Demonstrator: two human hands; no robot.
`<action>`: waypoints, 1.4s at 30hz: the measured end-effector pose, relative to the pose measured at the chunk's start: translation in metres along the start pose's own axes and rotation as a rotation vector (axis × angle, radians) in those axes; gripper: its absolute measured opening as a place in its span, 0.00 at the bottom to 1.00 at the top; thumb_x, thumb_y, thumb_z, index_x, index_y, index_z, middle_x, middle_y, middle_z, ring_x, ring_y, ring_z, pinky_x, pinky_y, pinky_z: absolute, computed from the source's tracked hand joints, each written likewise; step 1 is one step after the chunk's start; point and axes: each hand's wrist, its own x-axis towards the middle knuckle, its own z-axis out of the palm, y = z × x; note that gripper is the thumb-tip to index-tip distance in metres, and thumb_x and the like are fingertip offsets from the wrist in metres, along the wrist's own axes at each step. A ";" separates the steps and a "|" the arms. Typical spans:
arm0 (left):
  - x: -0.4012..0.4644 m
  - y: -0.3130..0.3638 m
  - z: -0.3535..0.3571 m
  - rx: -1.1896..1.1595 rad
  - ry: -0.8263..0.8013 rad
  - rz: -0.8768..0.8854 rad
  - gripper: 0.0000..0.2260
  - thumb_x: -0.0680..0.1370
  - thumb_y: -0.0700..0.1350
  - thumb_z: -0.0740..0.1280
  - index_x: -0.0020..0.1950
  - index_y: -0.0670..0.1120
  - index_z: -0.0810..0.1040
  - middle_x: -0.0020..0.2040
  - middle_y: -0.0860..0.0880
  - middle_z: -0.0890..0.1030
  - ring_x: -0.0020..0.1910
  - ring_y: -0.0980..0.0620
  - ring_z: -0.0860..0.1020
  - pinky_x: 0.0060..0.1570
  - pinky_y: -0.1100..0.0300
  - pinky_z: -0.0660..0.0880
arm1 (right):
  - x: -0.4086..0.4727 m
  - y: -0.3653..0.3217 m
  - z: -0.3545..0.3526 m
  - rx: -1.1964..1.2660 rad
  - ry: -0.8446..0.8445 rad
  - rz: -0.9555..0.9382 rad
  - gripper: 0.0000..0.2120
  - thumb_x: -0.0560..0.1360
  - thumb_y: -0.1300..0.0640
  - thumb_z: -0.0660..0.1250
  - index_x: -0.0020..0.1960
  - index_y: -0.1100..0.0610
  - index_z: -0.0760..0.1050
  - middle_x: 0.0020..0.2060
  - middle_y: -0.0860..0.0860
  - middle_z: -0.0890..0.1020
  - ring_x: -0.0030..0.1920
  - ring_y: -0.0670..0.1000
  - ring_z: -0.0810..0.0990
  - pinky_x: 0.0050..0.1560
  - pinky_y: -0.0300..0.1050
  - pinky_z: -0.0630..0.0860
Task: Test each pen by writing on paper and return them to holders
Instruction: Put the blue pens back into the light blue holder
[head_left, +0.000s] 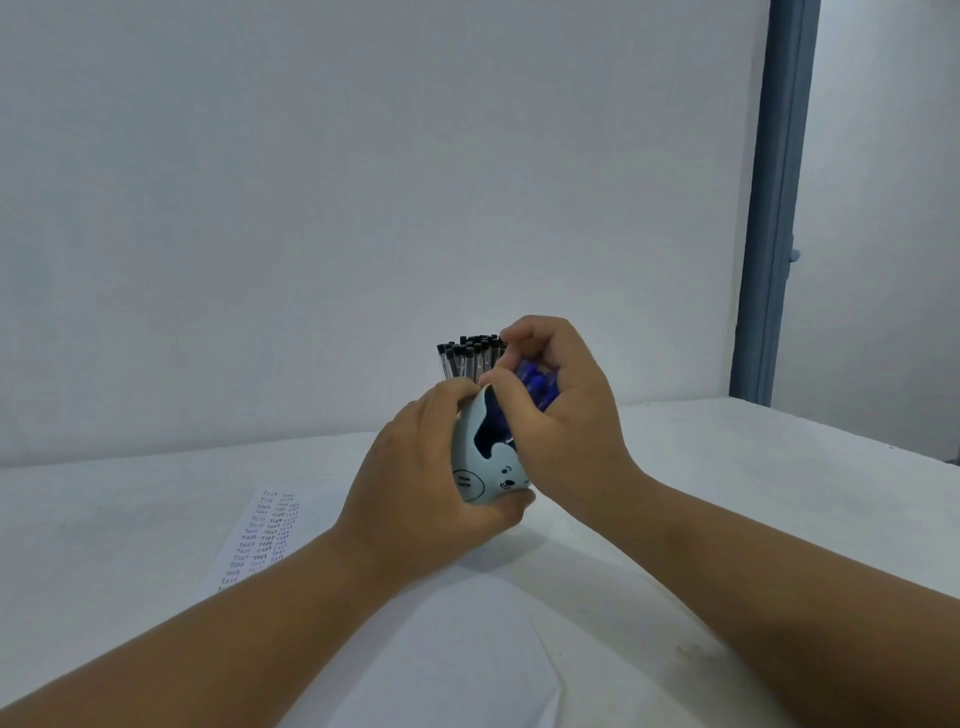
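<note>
Both hands' grip (558, 410) round holder (485, 467)

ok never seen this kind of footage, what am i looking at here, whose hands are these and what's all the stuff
One picture, taken from a camera worn on a person's head, looking down at their own bare hands over a white table. The left hand grips a pale blue pen holder with a cartoon face. The right hand curls over blue pens at its top. Behind stand black-capped pens. To the left lies a paper covered in rows of handwritten test words.
</note>
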 end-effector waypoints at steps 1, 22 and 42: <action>0.000 0.001 0.000 -0.039 0.014 -0.023 0.35 0.63 0.61 0.80 0.64 0.57 0.68 0.52 0.60 0.78 0.49 0.57 0.78 0.44 0.58 0.79 | 0.001 0.000 0.000 0.010 0.031 -0.007 0.12 0.76 0.68 0.68 0.54 0.52 0.76 0.43 0.43 0.81 0.47 0.47 0.82 0.51 0.39 0.78; 0.053 -0.031 -0.056 -0.332 -0.014 -0.394 0.30 0.63 0.52 0.84 0.59 0.53 0.73 0.52 0.54 0.83 0.49 0.53 0.83 0.47 0.56 0.82 | 0.033 -0.004 0.011 0.001 -0.237 0.254 0.38 0.76 0.51 0.73 0.78 0.45 0.54 0.65 0.43 0.73 0.61 0.45 0.79 0.58 0.44 0.80; 0.018 -0.148 -0.063 -0.471 0.073 -0.714 0.28 0.66 0.50 0.83 0.62 0.57 0.75 0.57 0.52 0.81 0.56 0.50 0.83 0.57 0.43 0.81 | 0.012 0.091 0.077 -0.581 -0.835 0.030 0.09 0.79 0.47 0.68 0.53 0.50 0.82 0.49 0.41 0.81 0.50 0.43 0.77 0.55 0.39 0.74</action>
